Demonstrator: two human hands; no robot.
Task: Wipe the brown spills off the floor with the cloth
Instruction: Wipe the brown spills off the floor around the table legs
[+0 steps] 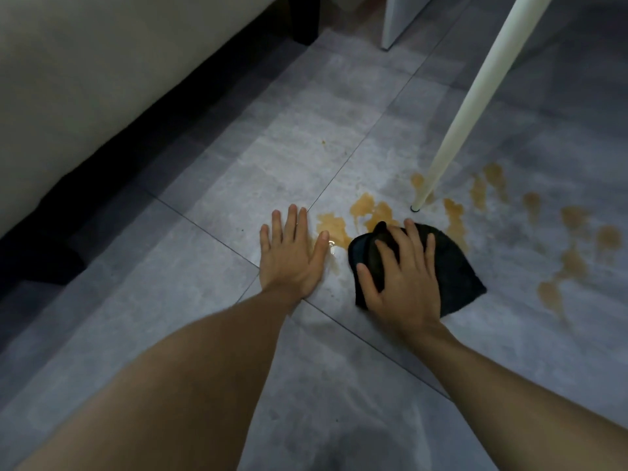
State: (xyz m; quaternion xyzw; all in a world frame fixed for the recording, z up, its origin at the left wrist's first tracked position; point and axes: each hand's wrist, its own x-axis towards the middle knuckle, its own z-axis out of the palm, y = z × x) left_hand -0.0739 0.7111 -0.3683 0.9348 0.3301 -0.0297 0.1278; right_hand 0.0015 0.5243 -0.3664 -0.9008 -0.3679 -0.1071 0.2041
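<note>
A dark cloth [455, 266] lies bunched on the grey tiled floor [190, 300]. My right hand [404, 283] presses flat on top of it with fingers spread. Just beyond the cloth is a brown spill [365, 207], and another brown patch [331, 227] lies between my two hands. More brown splashes [574, 260] spread across the floor to the right. My left hand [292, 256] rests palm-down on the tile with fingers apart, holding nothing, its thumb touching the wet edge of the spill.
A white slanted furniture leg [475, 103] stands on the floor just behind the cloth, with spill around its foot. A pale sofa [85, 79] with a dark gap underneath runs along the left. A white cabinet corner [397, 25] stands at the back.
</note>
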